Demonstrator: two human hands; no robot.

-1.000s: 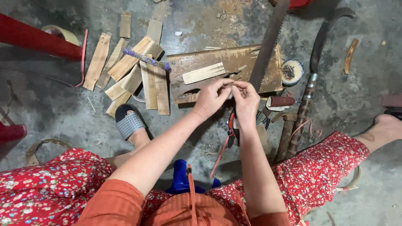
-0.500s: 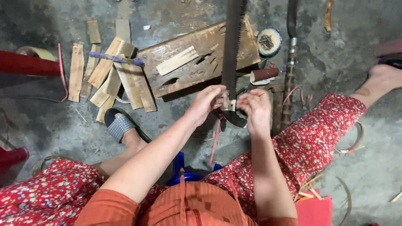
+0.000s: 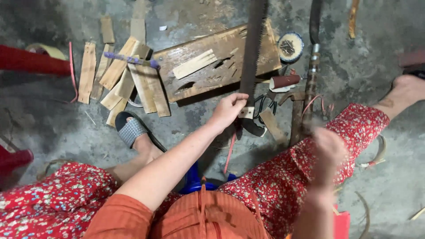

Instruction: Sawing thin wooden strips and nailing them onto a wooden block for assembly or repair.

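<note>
Grey concrete floor point(image 3: 380, 186) fills the head view, bare at far right and lower left. Left hand point(image 3: 228, 109), centre frame, pinches a small pale wood piece point(image 3: 246, 112) against the dark saw blade point(image 3: 252, 48), which runs up to the top edge. Right hand point(image 3: 328, 152) is blurred at lower right; grip cannot be told. Behind lies a worn plank point(image 3: 212, 66); loose wood slats point(image 3: 119, 77) crowd the upper left. A round tape roll point(image 3: 290, 46) sits upper right.
</note>
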